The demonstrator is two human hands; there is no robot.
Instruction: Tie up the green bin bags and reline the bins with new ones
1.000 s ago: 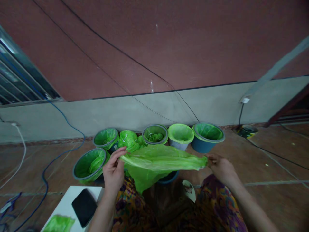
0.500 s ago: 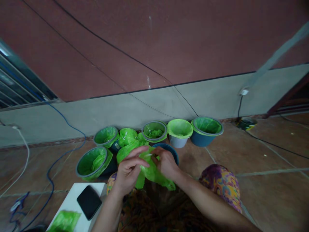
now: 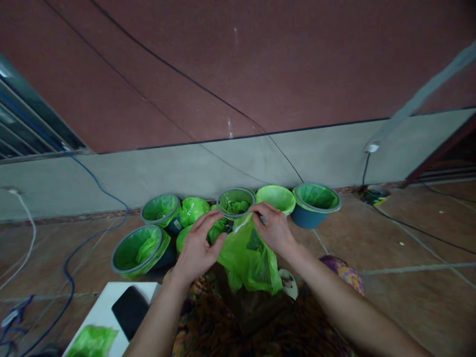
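Observation:
A thin bright-green plastic bag [image 3: 247,255] hangs in front of my knees, with a white strip along its upper edge. Pinched at that edge, it hangs from the fingers of my right hand [image 3: 273,225]. My left hand [image 3: 201,245] is just left of the bag, thumb and fingers apart, and I see nothing in it. Behind the hands, a grey-rimmed bucket [image 3: 237,215] has a green liner with crumpled green plastic inside. A tied green bundle [image 3: 194,210] sits left of it. The bag and hands partly hide more green plastic.
Other green-lined buckets stand along the wall: a blue one [image 3: 314,218] on the right and a grey-rimmed one [image 3: 128,270] at front left. On a white stool [image 3: 102,302] lie a black phone [image 3: 130,310] and folded green plastic [image 3: 92,341]. A blue cable [image 3: 70,267] crosses the floor.
The bag hangs more spread out than before, where it was bunched between both hands. My right hand has risen to its top edge; my left hand has opened a little.

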